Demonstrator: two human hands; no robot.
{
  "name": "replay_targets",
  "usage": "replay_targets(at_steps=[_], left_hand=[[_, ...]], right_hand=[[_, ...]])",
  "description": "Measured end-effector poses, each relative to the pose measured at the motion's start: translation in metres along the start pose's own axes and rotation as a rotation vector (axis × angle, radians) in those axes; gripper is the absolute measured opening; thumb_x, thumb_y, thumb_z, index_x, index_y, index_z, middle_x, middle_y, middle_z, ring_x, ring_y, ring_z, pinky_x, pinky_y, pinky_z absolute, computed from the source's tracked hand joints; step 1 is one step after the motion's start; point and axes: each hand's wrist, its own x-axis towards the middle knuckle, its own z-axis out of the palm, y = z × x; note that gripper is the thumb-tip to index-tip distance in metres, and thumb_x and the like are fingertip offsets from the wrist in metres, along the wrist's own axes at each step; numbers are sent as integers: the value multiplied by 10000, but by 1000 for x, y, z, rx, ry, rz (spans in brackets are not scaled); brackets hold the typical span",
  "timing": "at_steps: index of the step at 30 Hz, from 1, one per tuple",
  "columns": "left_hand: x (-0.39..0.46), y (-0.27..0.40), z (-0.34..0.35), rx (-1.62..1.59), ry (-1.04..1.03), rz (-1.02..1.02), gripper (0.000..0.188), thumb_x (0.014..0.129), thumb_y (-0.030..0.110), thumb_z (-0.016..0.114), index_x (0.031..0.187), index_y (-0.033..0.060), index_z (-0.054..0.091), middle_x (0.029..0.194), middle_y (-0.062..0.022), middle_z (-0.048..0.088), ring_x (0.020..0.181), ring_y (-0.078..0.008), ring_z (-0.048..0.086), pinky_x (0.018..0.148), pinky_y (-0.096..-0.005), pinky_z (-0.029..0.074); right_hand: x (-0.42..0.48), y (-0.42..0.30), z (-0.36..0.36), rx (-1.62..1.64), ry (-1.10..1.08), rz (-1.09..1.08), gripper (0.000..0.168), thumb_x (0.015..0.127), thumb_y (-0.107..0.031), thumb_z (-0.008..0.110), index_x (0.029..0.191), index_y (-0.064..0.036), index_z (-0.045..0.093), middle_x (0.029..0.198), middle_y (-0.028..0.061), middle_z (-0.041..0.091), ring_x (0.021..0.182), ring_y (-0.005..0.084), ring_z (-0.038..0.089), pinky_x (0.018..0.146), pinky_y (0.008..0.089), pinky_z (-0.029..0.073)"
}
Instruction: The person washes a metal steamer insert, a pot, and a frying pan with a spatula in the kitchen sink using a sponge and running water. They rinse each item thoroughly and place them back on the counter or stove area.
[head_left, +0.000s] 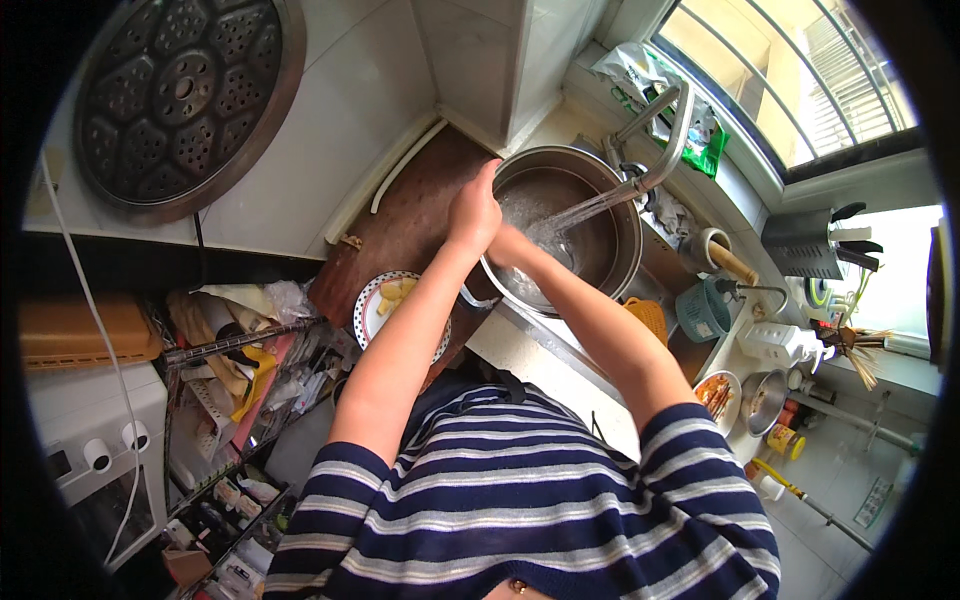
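Observation:
A large round stainless steel pot (628, 259) sits over the sink, and water runs into it from a metal faucet (679, 135). My left hand (476, 210) is at the pot's left rim, thumb raised; whether it grips the rim cannot be told. Just beside it, my right hand (510, 247) reaches over the near left rim, its fingers hidden by the rim and the other hand. Left of the pot lies a reddish-brown board (420, 217), with a dotted-rim plate (365, 319) holding yellow pieces of food partly under my left forearm.
Right of the pot stand an orange plastic basket (646, 316), a blue-green basket (703, 311), a mortar with a wooden pestle (731, 262), and a knife holder (802, 244). A bowl of food (716, 401) and a metal bowl (765, 405) are nearer. A shelf rack (247, 341) is at left.

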Motion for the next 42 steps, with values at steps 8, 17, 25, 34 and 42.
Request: replay_targets(at_steps=[8,17,25,34,42], left_hand=[[2,0,-9,16,50,42,415,844,-36,501,1236,78,579,1035,-227,683,965,-438,644,822,-501,519],[6,3,-7,-9,28,19,186,901,103,574,1085,120,594,888,-227,674,893,-464,634,706,-546,477],[0,-1,-8,104,-10,4,438,833,-44,506,1255,67,547,1042,-260,667,974,-464,631,814,-518,513],[-4,-6,-15,83,7,20,477,817,-57,505,1281,51,538,1043,-277,667,975,-467,635,825,-516,514],[4,2,-10,148,-44,36,455,824,-48,496,1260,73,538,1004,-275,673,946,-470,640,802,-532,512]], right_hand=[[10,-8,-89,1414,910,-17,115,902,-64,674,950,-42,571,862,49,619,701,131,603,546,273,505],[-7,-48,-59,915,691,-194,181,841,-25,740,884,-63,568,753,-20,594,648,68,536,544,229,429],[6,-45,-92,1537,828,29,225,810,-48,762,846,-73,541,752,29,586,585,135,553,472,285,462],[-6,-48,-123,1805,1440,228,308,903,-10,648,1190,-17,537,1126,123,646,912,243,662,691,393,592],[47,-38,-57,1015,1084,63,272,908,-203,703,996,-10,534,773,67,587,540,149,544,443,308,447]])
